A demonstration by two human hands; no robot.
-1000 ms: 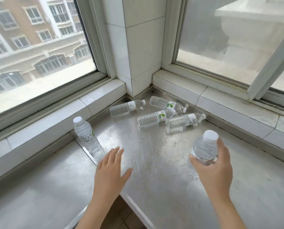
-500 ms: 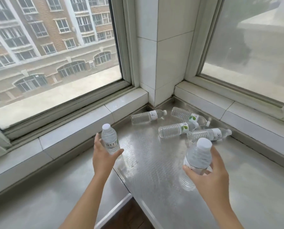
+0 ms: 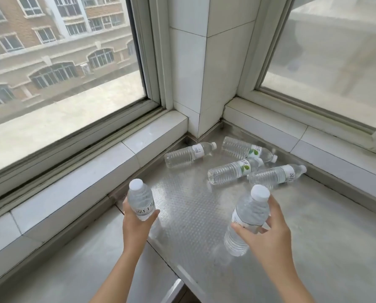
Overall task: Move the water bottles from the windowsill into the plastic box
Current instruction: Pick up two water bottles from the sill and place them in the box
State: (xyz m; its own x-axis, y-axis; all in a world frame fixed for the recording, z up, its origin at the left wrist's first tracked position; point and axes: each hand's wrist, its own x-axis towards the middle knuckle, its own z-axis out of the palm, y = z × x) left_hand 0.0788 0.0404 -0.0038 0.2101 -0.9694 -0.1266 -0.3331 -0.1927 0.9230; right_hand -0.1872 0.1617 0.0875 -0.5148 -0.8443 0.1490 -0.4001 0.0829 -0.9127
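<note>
Our left hand (image 3: 136, 224) grips one clear, white-capped bottle (image 3: 140, 201); our right hand (image 3: 268, 234) grips another (image 3: 247, 217); four bottles (image 3: 228, 172) lie near the tiled pillar (image 3: 204, 62).

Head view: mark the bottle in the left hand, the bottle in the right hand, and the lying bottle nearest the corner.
Left bottle (image 3: 140, 197), head view, shoulder.
Right bottle (image 3: 250, 209), head view, shoulder.
Corner bottle (image 3: 182, 155), head view, ribbed body.
</note>
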